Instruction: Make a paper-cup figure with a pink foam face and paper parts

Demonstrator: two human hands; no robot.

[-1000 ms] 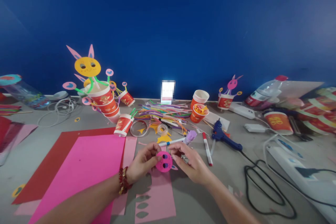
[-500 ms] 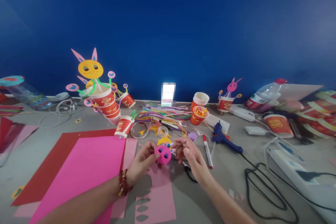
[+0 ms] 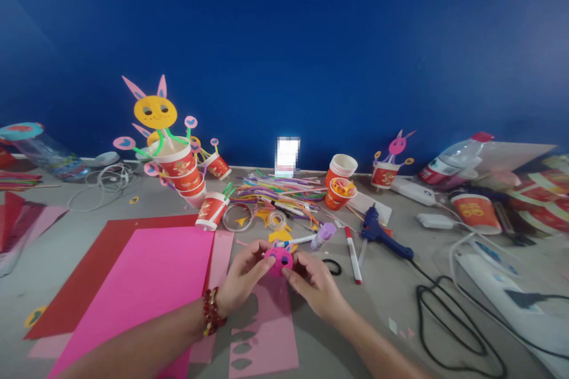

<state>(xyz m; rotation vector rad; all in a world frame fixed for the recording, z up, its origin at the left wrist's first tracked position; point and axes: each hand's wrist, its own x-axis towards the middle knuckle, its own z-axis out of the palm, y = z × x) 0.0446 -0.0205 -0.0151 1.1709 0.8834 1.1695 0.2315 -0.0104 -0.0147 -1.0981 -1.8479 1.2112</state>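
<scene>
My left hand [image 3: 240, 281] is clamped on the left side of a small, round, bright pink paper face [image 3: 279, 268] with dark eyes, the thumb lying over its front. My right hand [image 3: 323, 290] was apart from it a moment ago and has just come back in, thumb and fingers now closed on the right edge. That means the face is steadied from both sides, held up above a pale pink paper sheet [image 3: 276, 334] with leaf-shaped cut-outs.

Just beyond my fingers are a yellow paper scrap [image 3: 280, 237], a white marker with a blue band [image 3: 299, 240] and a purple-and-clear plastic tube [image 3: 323, 237]. A black loop [image 3: 332, 267] shows beside my right hand; I cannot tell what it belongs to. Further right on the grey counter [image 3: 377, 320] lie a red-and-white marker [image 3: 352, 254] and a blue glue gun [image 3: 386, 235]. To the left, a large bright pink sheet [image 3: 146, 284] overlaps a dark red one [image 3: 75, 290]. Farther back spreads a pile of multicoloured fuzzy stems [image 3: 275, 190].
</scene>
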